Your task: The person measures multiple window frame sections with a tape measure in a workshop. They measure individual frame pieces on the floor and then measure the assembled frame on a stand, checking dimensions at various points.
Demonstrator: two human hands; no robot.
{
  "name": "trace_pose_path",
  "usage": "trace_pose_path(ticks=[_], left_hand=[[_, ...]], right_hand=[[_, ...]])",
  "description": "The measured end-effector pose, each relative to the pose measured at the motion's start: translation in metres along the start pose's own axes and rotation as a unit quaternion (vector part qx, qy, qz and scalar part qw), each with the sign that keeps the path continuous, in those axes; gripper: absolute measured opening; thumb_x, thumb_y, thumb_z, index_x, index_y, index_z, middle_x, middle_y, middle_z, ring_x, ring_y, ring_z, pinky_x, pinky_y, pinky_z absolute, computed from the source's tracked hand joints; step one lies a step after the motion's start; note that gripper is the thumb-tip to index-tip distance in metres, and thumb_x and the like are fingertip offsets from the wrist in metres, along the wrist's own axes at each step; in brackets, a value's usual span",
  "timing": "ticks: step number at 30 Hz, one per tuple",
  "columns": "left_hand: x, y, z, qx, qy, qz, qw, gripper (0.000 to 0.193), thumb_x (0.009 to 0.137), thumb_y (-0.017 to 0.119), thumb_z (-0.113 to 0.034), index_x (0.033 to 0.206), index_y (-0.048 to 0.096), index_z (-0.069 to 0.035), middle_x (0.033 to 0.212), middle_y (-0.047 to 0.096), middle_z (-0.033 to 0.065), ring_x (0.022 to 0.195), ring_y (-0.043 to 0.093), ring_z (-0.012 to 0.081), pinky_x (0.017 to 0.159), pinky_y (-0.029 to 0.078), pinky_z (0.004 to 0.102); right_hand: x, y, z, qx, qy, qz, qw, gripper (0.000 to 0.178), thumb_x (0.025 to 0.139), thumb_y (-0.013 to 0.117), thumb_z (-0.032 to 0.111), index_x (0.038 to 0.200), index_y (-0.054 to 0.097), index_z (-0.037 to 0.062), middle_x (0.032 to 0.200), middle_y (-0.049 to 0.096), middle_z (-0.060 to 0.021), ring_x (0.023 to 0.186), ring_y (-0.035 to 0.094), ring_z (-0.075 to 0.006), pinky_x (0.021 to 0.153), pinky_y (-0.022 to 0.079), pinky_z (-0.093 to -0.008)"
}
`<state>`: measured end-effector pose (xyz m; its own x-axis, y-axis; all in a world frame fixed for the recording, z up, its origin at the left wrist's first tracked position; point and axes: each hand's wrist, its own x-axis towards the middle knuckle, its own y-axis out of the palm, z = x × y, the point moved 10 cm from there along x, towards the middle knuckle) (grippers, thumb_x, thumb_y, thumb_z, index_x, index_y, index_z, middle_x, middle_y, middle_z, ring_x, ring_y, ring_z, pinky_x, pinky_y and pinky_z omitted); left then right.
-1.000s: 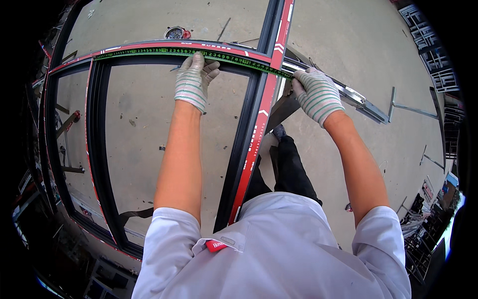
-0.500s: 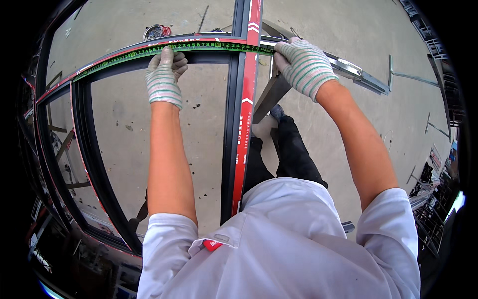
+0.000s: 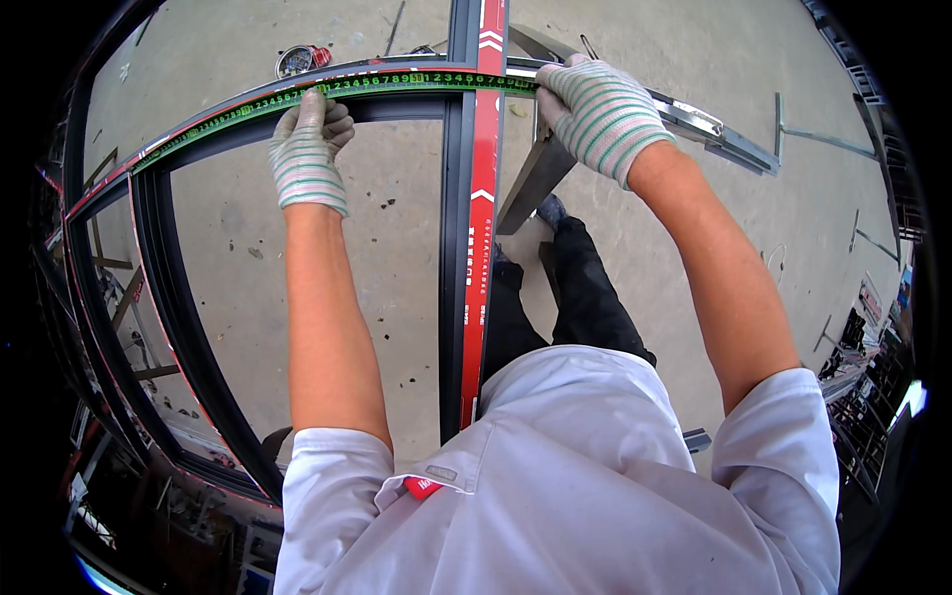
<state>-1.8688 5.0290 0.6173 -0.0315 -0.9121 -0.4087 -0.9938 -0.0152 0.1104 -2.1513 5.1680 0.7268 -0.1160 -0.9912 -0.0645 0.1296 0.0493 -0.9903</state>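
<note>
A green tape measure blade (image 3: 377, 82) with black markings stretches along the far rail of a dark metal window or door frame (image 3: 455, 248). My left hand (image 3: 309, 159), in a striped knit glove, has its thumb up against the blade and its fingers curled below it. Past the frame's upright, which carries a red printed film strip (image 3: 480, 218), my gloved right hand (image 3: 607, 114) closes on the blade's right end. That hand hides whatever part of the tape lies under its fingers.
Dark frame bars (image 3: 164, 258) run down the left side. Beneath the frame at right, a grey metal support leg (image 3: 534, 183) slants beside my legs. A metal profile (image 3: 729, 149) extends rightward. On the floor behind the far rail sits a round container (image 3: 295, 61) beside something red.
The frame, tape and left hand appear slightly farther left and higher in the view. Both hands keep about the same places along the tape.
</note>
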Motion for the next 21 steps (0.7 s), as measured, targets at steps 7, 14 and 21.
trace_pose_path(ticks=[7, 14, 21], left_hand=[[0.0005, -0.0010, -0.0001, 0.012, 0.000, -0.006, 1.000, 0.028, 0.097, 0.075, -0.031, 0.097, 0.068, -0.004, 0.083, 0.071, 0.0101, 0.070, 0.071, 0.0184, 0.065, 0.061, 0.0309], [-0.0003, -0.0025, -0.0016, 0.020, 0.007, -0.015, 1.000, 0.028, 0.098, 0.074, -0.032, 0.098, 0.068, -0.004, 0.083, 0.071, 0.0097, 0.070, 0.071, 0.0183, 0.066, 0.061, 0.0306], [-0.0014, -0.0019, -0.0021, 0.028, 0.003, -0.016, 0.999, 0.027, 0.099, 0.073, -0.031, 0.098, 0.068, -0.004, 0.083, 0.072, 0.0098, 0.070, 0.071, 0.0181, 0.065, 0.061, 0.0300]], right_hand=[[0.0006, 0.0033, -0.0017, -0.003, 0.012, 0.018, 1.000, 0.021, 0.100, 0.060, 0.023, 0.104, 0.074, 0.0081, 0.091, 0.070, -0.0179, 0.092, 0.070, -0.0341, 0.086, 0.057, -0.0439], [0.0014, 0.0028, -0.0008, -0.003, 0.006, 0.012, 1.000, 0.022, 0.101, 0.060, 0.024, 0.107, 0.074, 0.0084, 0.092, 0.070, -0.0175, 0.091, 0.070, -0.0328, 0.087, 0.057, -0.0423], [0.0018, 0.0023, -0.0015, 0.002, 0.007, 0.008, 1.000, 0.022, 0.101, 0.060, 0.024, 0.106, 0.075, 0.0085, 0.092, 0.070, -0.0177, 0.091, 0.070, -0.0337, 0.086, 0.057, -0.0431]])
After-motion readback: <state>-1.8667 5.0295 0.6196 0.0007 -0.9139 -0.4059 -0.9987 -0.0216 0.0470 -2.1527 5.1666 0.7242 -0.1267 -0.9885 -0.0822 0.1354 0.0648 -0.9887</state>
